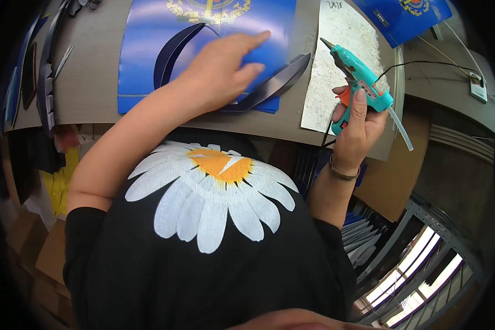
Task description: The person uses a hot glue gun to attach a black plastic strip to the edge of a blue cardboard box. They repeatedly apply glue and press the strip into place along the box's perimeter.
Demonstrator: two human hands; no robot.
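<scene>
My left hand (220, 69) reaches over a glossy blue printed sheet or bag (143, 33) with gold emblems. Its index finger and thumb stretch out to the right, apart from each other, and nothing shows between them. A dark navy curved strip (173, 55) stands up left of this hand. On its right another dark curved strip (278, 81) lies over the blue piece's edge; my hand hides whether the two are joined. My right hand (357, 124) grips a teal hot glue gun (363, 74) by its handle, near its orange trigger. The nozzle points up and left.
A white, glue-spotted board (319, 82) lies under the glue gun on the grey table (88, 71). Another blue printed piece (401, 19) is at the far right. A black cord runs to a white power strip (477, 88). A metal rack (440, 236) stands at the lower right.
</scene>
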